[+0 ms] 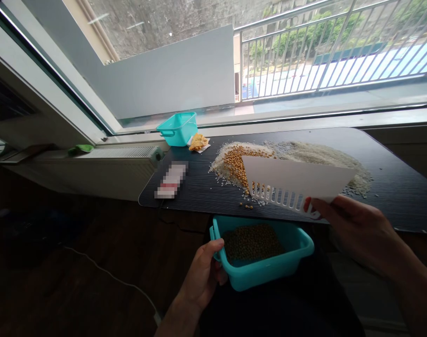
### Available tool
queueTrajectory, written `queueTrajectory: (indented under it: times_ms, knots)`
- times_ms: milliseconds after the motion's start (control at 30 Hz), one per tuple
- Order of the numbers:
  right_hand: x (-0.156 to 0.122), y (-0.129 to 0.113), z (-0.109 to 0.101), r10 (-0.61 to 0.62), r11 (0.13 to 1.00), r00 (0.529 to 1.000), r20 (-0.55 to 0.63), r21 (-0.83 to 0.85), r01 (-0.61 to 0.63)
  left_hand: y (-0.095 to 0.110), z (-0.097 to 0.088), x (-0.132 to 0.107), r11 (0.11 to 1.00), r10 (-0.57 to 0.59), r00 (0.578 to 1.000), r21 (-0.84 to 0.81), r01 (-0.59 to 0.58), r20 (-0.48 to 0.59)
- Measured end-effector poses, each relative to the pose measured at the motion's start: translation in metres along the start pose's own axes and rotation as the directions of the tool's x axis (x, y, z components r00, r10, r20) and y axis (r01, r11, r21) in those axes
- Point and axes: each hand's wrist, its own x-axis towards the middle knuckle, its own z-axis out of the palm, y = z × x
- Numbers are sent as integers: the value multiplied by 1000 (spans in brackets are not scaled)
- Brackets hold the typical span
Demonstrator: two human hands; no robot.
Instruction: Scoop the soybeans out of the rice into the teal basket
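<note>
My left hand [203,274] grips the left rim of a teal plastic tub [269,269] held below the table's front edge; the tub holds a layer of yellow-brown beans [252,242]. A white slotted scoop [297,182] is clasped at its lower right corner by my right hand [353,231], tilted over the black table [402,187]. Its slotted edge rests against a heap of yellow beans [236,164] mixed into white rice [318,154] spread across the table. A few loose beans lie near the table edge.
A second, empty-looking teal tub [178,127] stands at the table's back left beside a yellow crumpled wrapper [198,141]. A small blurred card [171,180] lies on the left of the table. A radiator [104,154] and window ledge run along the back; a white cable [111,278] crosses the floor.
</note>
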Motion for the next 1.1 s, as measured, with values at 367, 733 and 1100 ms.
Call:
queueTrajectory:
  times_ms: [367,733,1100]
  knots:
    - [-16,9,-10,124,989,992,14,78,-124,2,-1,-2,1000,3,1000,1,-3,15]
    - [-15,12,7,-59,998,995,85,28,57,3,-4,-1,1000,5,1000,1,-5,9]
    - [-11,-11,39,-85,990,952,294,132,47,11,-16,-1,999,51,999,1,-51,-14]
